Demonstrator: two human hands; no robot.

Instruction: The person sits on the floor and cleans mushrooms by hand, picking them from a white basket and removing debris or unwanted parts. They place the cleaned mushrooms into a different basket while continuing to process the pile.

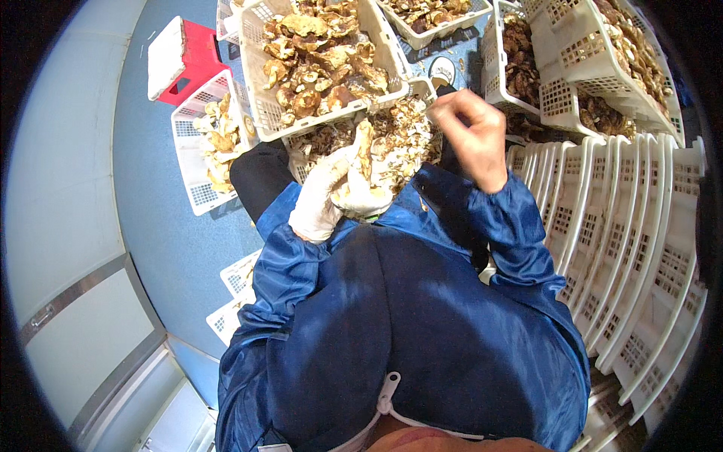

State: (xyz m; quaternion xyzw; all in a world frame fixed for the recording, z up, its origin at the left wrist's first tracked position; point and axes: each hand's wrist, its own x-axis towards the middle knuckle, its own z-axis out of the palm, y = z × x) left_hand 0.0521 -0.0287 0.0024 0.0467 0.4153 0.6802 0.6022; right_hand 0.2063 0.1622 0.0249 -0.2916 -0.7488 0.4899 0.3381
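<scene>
My left hand [320,198], in a white glove, holds a large pale mushroom [363,175] with its brown-patched stem pointing up and its cap down. Bare and slightly blurred, my right hand [471,133] is up to the right of the mushroom, its fingers curled; whether something small is between them I cannot tell. Below both hands, between my knees, a white plastic crate holds mushroom trimmings [404,133]. Over its far side rests a crate [333,116] heaped with brown mushrooms [333,56].
At the left a crate [197,198] of pale mushrooms stands on the blue floor [152,186] by a red stool [197,56] with a white top. Filled crates [570,51] are piled at the upper right. Nested white crates [621,237] line my right side.
</scene>
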